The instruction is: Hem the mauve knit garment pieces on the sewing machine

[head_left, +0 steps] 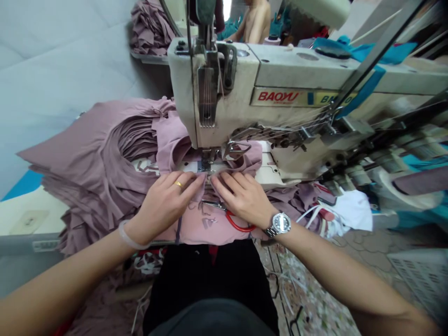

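My left hand, with a ring on one finger, is closed on the edge of a mauve garment piece just in front of the presser foot. Opposite it, my right hand pinches the same fabric, fingertips close to the left ones. The cloth runs under the head of the white sewing machine, where part of it is hidden. Scissors with red handles lie on a pink cloth, partly beneath my right hand.
A thick stack of mauve garment pieces lies at the left. More mauve fabric is heaped behind. On the right are a white cloth item, thread cones and a pale crate. Another person sits beyond the machine.
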A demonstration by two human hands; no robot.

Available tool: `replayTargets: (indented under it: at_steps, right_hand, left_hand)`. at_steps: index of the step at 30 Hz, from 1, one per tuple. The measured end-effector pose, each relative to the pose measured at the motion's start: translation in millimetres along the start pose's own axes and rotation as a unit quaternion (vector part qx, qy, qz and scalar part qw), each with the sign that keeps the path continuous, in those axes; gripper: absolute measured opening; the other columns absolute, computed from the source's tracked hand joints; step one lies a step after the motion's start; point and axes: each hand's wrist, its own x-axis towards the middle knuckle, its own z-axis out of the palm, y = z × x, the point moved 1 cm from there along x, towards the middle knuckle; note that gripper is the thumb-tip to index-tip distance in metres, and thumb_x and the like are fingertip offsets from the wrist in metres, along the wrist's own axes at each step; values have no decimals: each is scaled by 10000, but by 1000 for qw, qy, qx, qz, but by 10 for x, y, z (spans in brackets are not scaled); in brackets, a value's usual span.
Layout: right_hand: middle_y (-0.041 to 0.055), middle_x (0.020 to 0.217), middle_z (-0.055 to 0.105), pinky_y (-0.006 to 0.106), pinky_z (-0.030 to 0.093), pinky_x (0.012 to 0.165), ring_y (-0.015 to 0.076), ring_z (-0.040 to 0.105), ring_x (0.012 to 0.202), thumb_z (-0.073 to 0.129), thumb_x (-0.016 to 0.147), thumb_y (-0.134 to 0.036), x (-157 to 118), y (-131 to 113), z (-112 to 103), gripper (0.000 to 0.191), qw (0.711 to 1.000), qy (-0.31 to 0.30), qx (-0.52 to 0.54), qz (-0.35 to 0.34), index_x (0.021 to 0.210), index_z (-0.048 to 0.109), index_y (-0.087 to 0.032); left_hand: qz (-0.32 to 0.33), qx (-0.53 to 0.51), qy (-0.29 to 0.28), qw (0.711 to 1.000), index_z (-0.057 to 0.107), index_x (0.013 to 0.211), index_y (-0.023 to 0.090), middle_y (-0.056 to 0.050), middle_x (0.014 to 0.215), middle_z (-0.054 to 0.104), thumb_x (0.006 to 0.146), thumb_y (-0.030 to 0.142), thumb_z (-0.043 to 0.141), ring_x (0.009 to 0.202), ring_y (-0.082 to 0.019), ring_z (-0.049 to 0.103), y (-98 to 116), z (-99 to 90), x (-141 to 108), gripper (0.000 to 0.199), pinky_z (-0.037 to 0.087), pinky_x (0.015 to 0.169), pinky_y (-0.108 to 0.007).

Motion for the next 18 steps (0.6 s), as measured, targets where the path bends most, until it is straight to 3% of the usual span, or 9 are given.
replayTargets:
  at_steps: [2,5,10,18]
  right_hand:
    - [147,1165,651,383,472,724,254,570,959,498,928,-148,20,-38,25,352,1000,4,-5,20,1258,578,-56]
    - [172,1244,622,414,478,908,281,531,1133,490,933,-141,59,-74,67,322,998,25,39,44,1210,600,-19]
    - [146,1212,644,395,469,999,239,539,1134,464,975,-230,137,-141,107,328,966,59,171,183,1201,615,-47]
    - [162,1301,601,413,467,949,284,511,1162,471,956,-178,196,-249,75,351,992,-5,46,121,1248,590,-23]
  left_hand:
    - [-19,9,5,1000,575,1303,139,-126,1168,615,925,125,487,1009,-271,559,45,9,15,388,491,806,-409]
    - [-25,5,8,1000,590,1272,91,-146,1206,598,922,115,482,1070,-279,540,103,35,47,367,480,836,-401]
    - [-49,8,-14,999,561,1317,102,-141,1227,592,916,135,505,1077,-281,538,161,70,94,406,470,834,-400]
    - [-59,-15,1,998,564,1287,58,-132,1274,587,916,128,481,1121,-261,531,172,93,113,387,447,884,-383]
